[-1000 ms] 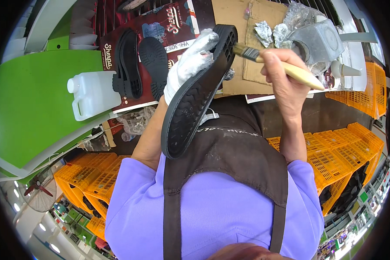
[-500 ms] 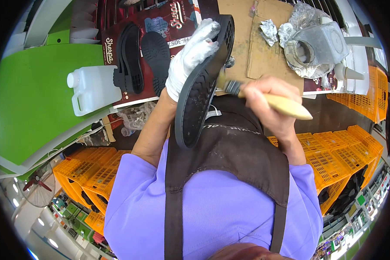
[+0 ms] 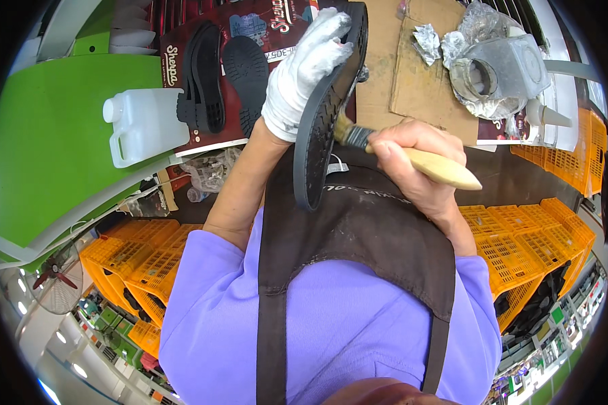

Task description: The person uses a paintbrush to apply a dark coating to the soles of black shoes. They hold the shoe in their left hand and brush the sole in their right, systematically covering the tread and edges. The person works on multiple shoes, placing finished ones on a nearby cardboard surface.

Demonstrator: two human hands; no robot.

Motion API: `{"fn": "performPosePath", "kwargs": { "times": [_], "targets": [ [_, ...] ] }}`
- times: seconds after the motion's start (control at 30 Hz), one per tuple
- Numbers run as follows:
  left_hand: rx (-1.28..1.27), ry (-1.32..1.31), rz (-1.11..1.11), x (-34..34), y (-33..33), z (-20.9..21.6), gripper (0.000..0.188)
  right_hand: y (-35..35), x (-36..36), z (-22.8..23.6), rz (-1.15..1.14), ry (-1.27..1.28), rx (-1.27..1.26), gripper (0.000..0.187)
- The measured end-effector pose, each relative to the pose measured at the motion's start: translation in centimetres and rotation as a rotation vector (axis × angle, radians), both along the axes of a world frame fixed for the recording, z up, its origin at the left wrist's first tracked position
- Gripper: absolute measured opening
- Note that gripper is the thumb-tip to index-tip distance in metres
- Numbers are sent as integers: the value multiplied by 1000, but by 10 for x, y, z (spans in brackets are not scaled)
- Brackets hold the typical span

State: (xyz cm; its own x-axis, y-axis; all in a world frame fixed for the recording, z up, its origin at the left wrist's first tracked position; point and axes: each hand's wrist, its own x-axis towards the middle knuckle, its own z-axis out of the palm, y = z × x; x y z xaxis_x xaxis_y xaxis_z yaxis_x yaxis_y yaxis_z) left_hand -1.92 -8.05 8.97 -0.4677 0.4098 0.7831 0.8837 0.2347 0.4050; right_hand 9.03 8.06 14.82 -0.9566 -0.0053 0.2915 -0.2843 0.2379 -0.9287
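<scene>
My left hand, in a white glove, grips a black shoe sole by its far half and holds it tilted in front of my apron. The glove covers part of the sole's left edge. My bare right hand is closed round the pale wooden handle of a paintbrush. The brush's bristles touch the sole's right side, near the middle. More black soles lie on the dark red cardboard to the left, one of them a flat, textured sole.
A white plastic jug stands at the left on the green surface. At the back right a clear plastic container lies on its side by crumpled foil. Brown cardboard covers the bench; orange crates flank me.
The sole and my gloved left hand have moved slightly away from me and to the right. The brush's bristles have shifted a little left, onto the sole's side.
</scene>
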Motion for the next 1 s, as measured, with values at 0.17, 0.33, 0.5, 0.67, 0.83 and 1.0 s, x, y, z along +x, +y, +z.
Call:
{"fn": "performPosePath", "kwargs": {
  "times": [0.17,0.33,0.5,0.67,0.83,1.0],
  "targets": [
    [12,-73,-6,-2,-7,-14,43,4,3,13,87,-651,-381,15],
    [92,12,19,-10,-5,-21,41,11,-2,-10,57,-590,-782,24],
    [56,-119,47,-5,-8,-16,39,4,0,-1,-134,-336,-498,15],
    [65,-294,98,1,-8,-19,43,-4,-6,-10,-19,140,39,9],
    [78,-391,100,4,-8,-13,41,-8,3,-8,68,-290,-196,12],
    [76,-424,49,-12,-17,-44,43,-3,-2,-9,124,-719,-607,20]
  ]
}}
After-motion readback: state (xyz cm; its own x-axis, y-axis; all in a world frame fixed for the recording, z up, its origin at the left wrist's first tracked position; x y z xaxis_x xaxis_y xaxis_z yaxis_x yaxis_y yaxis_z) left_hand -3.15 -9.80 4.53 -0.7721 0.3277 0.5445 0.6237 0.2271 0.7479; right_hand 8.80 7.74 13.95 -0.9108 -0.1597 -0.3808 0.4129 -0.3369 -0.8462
